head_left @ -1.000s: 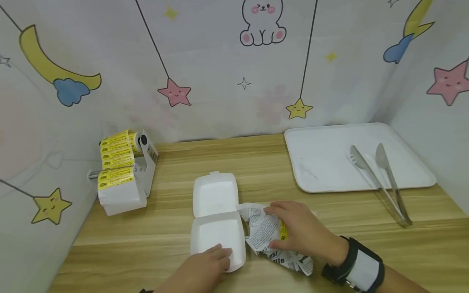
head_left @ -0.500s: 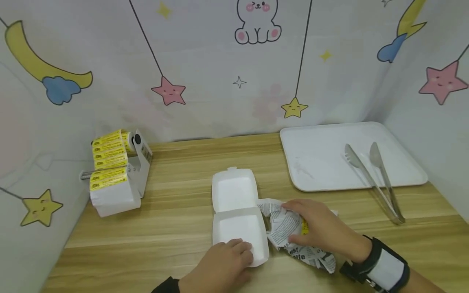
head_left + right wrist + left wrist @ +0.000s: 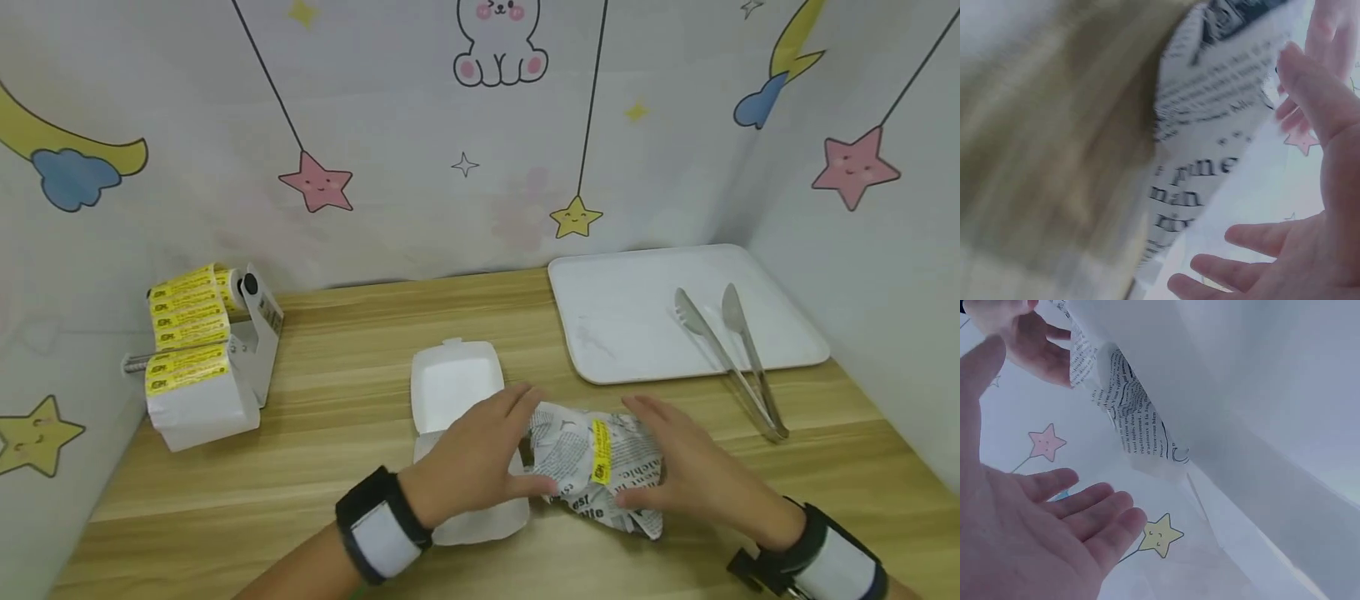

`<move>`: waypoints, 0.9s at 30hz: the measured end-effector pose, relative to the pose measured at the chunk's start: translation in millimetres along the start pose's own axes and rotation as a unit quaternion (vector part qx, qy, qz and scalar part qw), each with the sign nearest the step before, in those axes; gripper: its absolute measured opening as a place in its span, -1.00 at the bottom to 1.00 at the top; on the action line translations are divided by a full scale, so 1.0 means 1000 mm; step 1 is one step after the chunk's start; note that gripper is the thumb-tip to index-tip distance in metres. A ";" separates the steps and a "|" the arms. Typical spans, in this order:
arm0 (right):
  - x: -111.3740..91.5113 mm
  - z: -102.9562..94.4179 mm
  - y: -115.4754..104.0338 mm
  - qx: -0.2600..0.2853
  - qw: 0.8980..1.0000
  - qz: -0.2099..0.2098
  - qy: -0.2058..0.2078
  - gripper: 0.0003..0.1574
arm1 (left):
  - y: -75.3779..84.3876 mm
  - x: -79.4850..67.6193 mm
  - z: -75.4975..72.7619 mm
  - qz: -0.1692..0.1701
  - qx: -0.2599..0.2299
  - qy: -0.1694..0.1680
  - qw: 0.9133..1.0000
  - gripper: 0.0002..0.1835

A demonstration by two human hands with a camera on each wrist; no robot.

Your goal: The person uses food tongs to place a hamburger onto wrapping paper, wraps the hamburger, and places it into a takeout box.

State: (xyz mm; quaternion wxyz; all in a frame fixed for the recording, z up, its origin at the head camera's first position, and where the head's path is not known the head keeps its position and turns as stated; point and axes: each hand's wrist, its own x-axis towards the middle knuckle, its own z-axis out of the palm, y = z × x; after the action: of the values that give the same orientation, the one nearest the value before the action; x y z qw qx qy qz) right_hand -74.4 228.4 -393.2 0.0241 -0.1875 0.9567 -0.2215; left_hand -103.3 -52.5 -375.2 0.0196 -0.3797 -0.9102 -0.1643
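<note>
A parcel wrapped in newsprint paper [image 3: 566,450], with a yellow label [image 3: 602,452] across its top, lies on the wooden table just right of an open white foam box [image 3: 453,383]. My left hand [image 3: 480,454] reaches over the box's lower half, hiding much of it, to the parcel's left end. At the right end is my right hand [image 3: 690,467], thumb and fingers spread apart. The left wrist view has the left palm [image 3: 1029,531] with fingers extended beside the printed paper [image 3: 1138,419]. Extended fingers also appear on the right hand [image 3: 1310,250] in the right wrist view.
A white tray [image 3: 622,325] stands at the back right, with metal tongs [image 3: 738,358] lying across its front edge. On the left is a label dispenser [image 3: 213,350] with a roll of yellow labels. A patterned cloth wall [image 3: 420,208] encloses the back and sides.
My left hand has left the box's lower half and moved up and right to the parcel. My right hand has shifted to the parcel's right end, uncovering the yellow label.
</note>
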 end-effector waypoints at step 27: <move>0.004 0.020 0.011 0.019 0.999 0.021 0.017 -0.42 | 0.016 0.050 0.037 0.020 0.131 -0.108 0.985 -0.09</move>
State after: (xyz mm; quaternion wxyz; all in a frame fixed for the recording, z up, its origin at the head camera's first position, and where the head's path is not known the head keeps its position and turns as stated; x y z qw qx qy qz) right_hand -79.1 227.9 -415.3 0.0157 -0.1627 0.9562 -0.2426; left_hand -124.2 4.0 -397.1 -0.0259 -0.4073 -0.9129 -0.0014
